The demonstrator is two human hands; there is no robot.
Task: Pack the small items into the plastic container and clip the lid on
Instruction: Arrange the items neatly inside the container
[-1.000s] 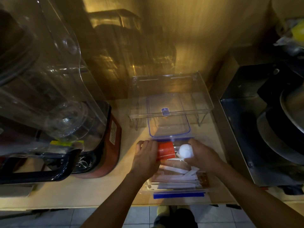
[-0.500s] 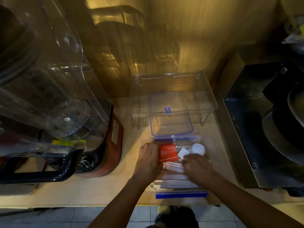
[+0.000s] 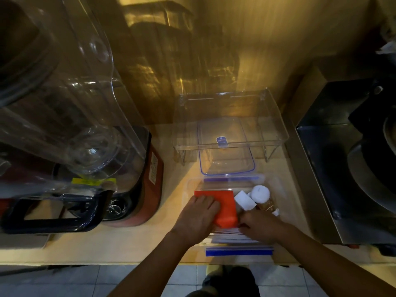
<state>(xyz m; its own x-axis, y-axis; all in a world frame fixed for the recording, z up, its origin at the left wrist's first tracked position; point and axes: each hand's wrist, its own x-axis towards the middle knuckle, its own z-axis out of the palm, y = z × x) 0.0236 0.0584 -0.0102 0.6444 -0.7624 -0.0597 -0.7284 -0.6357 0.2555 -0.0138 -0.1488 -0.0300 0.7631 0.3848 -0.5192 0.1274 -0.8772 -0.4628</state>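
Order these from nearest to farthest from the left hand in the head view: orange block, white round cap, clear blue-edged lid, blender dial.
1. Orange block: under the left hand, touching.
2. White round cap: right, inside the container.
3. Clear blue-edged lid: behind, on the counter.

Blender dial, left: too close to call against the cap.

Your left hand (image 3: 198, 213): palm down, fingers curled and pointing forward, forearm running back toward lower left. Your right hand (image 3: 260, 227): palm down, knuckles up, fingers bent inward, forearm extending to lower right.
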